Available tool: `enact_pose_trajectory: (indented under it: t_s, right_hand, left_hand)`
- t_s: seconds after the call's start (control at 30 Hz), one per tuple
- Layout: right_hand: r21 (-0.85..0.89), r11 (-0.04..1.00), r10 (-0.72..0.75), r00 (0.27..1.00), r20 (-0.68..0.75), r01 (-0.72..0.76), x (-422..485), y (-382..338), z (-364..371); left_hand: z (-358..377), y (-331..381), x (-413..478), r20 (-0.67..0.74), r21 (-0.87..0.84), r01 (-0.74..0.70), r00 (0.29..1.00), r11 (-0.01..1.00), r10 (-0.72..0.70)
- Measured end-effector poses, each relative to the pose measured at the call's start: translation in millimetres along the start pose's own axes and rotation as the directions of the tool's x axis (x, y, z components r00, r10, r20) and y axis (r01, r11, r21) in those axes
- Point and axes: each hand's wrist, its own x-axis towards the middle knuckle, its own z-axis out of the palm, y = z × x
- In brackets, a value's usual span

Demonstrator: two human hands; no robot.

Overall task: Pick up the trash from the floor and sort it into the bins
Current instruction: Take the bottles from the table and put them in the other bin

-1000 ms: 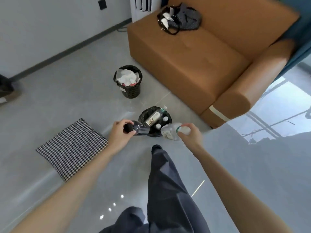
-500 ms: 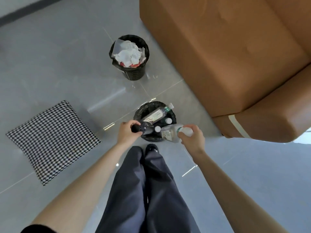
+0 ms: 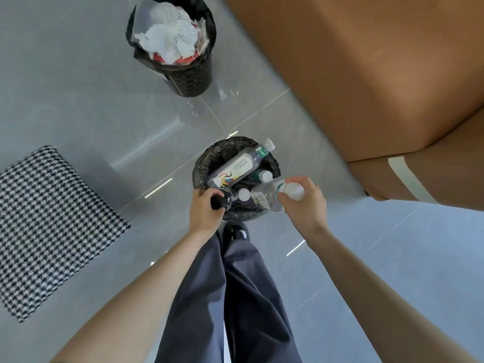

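Note:
A black mesh bin [image 3: 203, 166] stands on the floor just ahead of my feet, with several plastic bottles in it; one labelled bottle [image 3: 239, 166] lies across the top. My left hand [image 3: 203, 208] grips a dark bottle with a black cap [image 3: 222, 201] at its neck, over the bin's near rim. My right hand [image 3: 305, 203] holds a clear bottle with a white cap [image 3: 267, 196] by its top, tilted over the same bin. A second black bin [image 3: 192, 77], stuffed with crumpled white paper [image 3: 167, 35], stands farther away.
A brown sofa [image 3: 366, 61] fills the upper right, its arm close to the bottle bin. A black-and-white houndstooth cushion [image 3: 44, 226] lies on the grey tiled floor at the left. My grey trouser legs and a black shoe [image 3: 235, 231] are below the bin.
I have stepped up to the bottle bin and my head has tipped down, so both bins look larger. Both hands still hold their bottles, now lower over the bin's near rim.

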Motion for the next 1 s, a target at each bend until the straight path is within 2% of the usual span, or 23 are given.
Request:
enact_pose_trajectory:
  t_s: [0.2,0.3,0.4,0.53,0.6,0.67,0.77,0.8,0.87,0.93,1.0]
  right_hand:
    - [0.004,0.999,-0.034,0.999,0.010,0.034,12.6,2.6,6.6]
    - [-0.091,0.992,-0.083,0.994,0.075,0.089,22.6,-2.7,0.8]
    - [-0.139,0.984,-0.102,0.992,0.077,0.112,25.7,-6.0,-3.7]
    - [-0.223,0.951,-0.190,0.973,0.128,0.215,16.8,-10.9,-4.0]
    - [-0.204,0.950,-0.223,0.971,0.087,0.236,9.4,-14.5,-5.3]
    - [-0.126,0.971,-0.204,0.979,-0.007,0.202,3.9,-18.5,-11.7]
    - [0.111,0.993,-0.032,0.994,-0.105,0.044,3.6,-18.9,-25.1]
    - [0.209,0.978,0.040,0.994,-0.097,-0.019,4.4,-16.7,-26.8]
    - [0.377,0.917,0.162,0.986,-0.042,-0.134,4.8,-14.5,-26.7]
    - [0.485,0.850,0.233,0.972,0.001,-0.204,4.0,-14.1,-21.6]
    - [0.609,0.747,0.296,0.954,0.055,-0.267,3.8,-13.5,-15.2]
  left_hand:
    - [15.8,-3.9,11.9,0.115,0.059,0.013,0.993,0.998,-0.020]
    - [17.3,-9.3,14.1,0.176,0.096,0.059,0.982,0.994,-0.075]
    - [14.3,-12.4,13.2,0.167,0.051,0.117,0.978,0.992,-0.124]
    - [6.0,-9.1,7.1,0.156,-0.034,0.141,0.979,0.989,-0.134]
    - [0.4,-3.4,1.2,0.159,-0.097,0.111,0.983,0.989,-0.095]
    - [-5.8,8.4,-5.5,0.173,-0.165,0.027,0.985,0.986,0.002]
    - [-15.0,29.5,-9.2,0.178,-0.271,-0.076,0.976,0.959,0.128]
    - [-18.3,33.6,-7.1,0.175,-0.363,-0.033,0.979,0.931,0.103]
    - [-29.7,46.7,-5.4,0.160,-0.554,0.127,0.986,0.823,-0.045]
    - [-42.9,57.5,-4.5,0.144,-0.717,0.240,0.969,0.654,-0.198]
    - [-56.0,62.2,-2.3,0.146,-0.814,0.295,0.937,0.500,-0.316]
